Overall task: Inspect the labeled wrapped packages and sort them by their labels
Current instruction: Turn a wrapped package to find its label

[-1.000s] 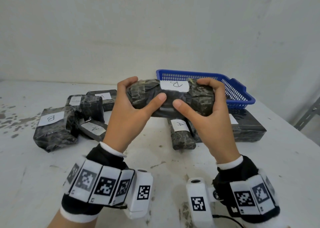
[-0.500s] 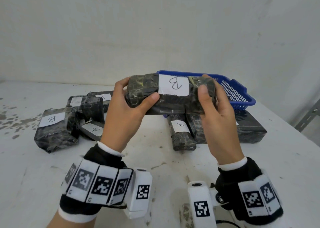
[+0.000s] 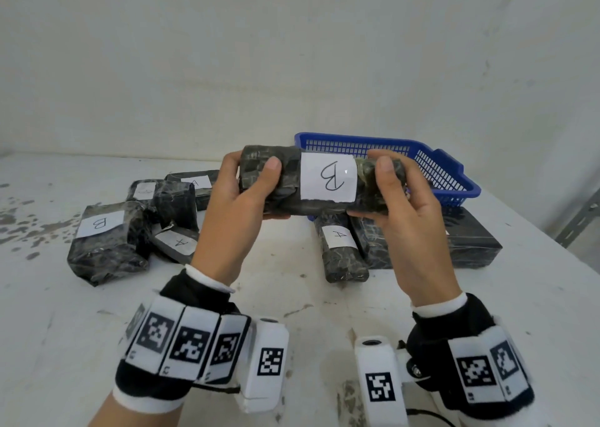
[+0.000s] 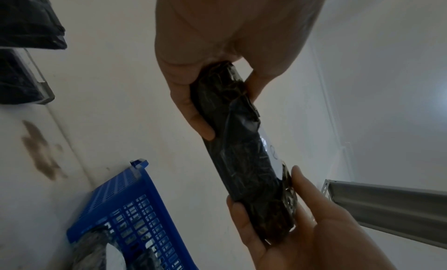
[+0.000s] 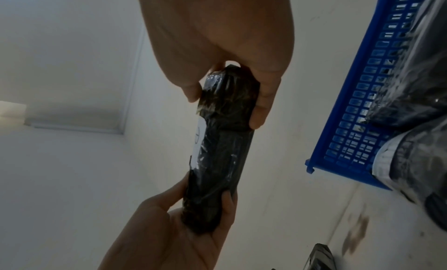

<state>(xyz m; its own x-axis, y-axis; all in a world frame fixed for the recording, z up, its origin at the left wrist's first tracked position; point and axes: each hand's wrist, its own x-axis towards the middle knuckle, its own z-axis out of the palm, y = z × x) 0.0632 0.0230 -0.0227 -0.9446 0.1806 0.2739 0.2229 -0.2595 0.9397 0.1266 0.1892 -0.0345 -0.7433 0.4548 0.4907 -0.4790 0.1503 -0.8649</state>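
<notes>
A long black-wrapped package [image 3: 319, 181] with a white label marked B is held level above the table, its label facing me. My left hand [image 3: 242, 199] grips its left end, thumb on the front. My right hand [image 3: 397, 199] grips its right end. The left wrist view shows the same package [image 4: 244, 151] from below, and so does the right wrist view, with the package [image 5: 220, 146] held between both hands. On the table to the left lie several wrapped packages, one marked B [image 3: 104, 238] and one marked A [image 3: 177, 243]. Under the held package lies another A package [image 3: 342, 248].
A blue plastic basket [image 3: 438, 173] stands at the back right with wrapped items inside. A large black block [image 3: 470, 241] lies in front of it. A grey metal shelf post [image 3: 578, 219] stands off the table's right edge. The white table [image 3: 292, 296] is stained on the left.
Both hands have rolled the package toward me and raised it a little, so the B label that faced upward now faces me fully.
</notes>
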